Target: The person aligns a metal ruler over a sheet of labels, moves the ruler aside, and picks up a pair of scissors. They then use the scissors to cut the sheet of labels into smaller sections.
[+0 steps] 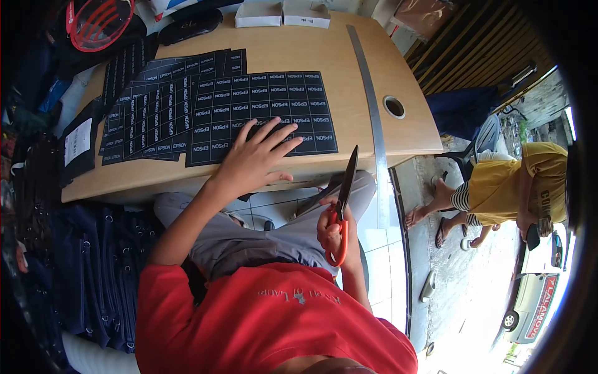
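My left hand (261,153) lies palm down with its fingers spread on the lower edge of a black sheet (261,93) printed with a grid of white EPSON labels. More such printed sheets (152,118) overlap to its left on the wooden table (299,47). In my right hand (333,227), held above my lap, is a pair of scissors (344,215) with red handles and dark blades. The blades point up towards the table edge and look closed together. My right fingers are wrapped round the handles.
A long metal ruler (372,112) crosses the table and overhangs its front edge, left of a round hole (393,107). White boxes (258,14) and a black case (190,27) stand at the back. Dark blue cloth items (93,268) hang left. A person in yellow (507,187) is outside.
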Tool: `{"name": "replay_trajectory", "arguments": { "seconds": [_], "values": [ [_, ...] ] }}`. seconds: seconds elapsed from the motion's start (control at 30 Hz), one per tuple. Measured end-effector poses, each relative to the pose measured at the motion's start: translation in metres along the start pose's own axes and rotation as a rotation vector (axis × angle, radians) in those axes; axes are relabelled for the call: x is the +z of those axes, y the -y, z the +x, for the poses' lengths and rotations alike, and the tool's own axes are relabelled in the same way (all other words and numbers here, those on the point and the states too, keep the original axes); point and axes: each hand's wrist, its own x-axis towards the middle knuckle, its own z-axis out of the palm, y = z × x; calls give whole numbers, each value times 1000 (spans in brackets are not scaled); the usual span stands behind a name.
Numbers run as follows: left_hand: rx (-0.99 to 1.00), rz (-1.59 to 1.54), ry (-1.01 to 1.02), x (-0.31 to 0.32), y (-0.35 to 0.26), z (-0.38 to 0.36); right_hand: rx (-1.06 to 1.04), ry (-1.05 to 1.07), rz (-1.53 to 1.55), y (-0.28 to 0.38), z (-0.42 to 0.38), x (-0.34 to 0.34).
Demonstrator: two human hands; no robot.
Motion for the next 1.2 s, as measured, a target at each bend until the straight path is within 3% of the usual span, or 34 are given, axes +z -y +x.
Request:
{"name": "replay_trajectory", "arguments": {
  "seconds": [0.07,0.27,0.4,0.5,0.63,0.67,0.73,0.87,1.2],
  "values": [
    [-33,84,40,-3,3,-13,58,45,-9,-5,-3,4],
    [-34,25,-97,0,-4,-29,111,110,-143,-13,-9,17],
    [-37,29,-195,3,-6,-31,34,123,-195,-18,-7,25],
    [-39,47,-219,0,-6,-31,-197,39,-270,-26,5,31],
    [-40,30,-255,-3,-13,-31,22,-175,-65,-6,18,45],
    [-38,19,-264,-4,-14,-31,20,-175,-69,-6,25,49],
    [-39,16,-275,-4,-14,-33,-43,-386,-251,-8,39,55],
    [-37,11,-305,-1,-13,-38,-188,-548,-210,-16,65,61],
    [-41,-11,-391,0,-33,-51,-250,-591,-21,-28,85,67]
  ]
}}
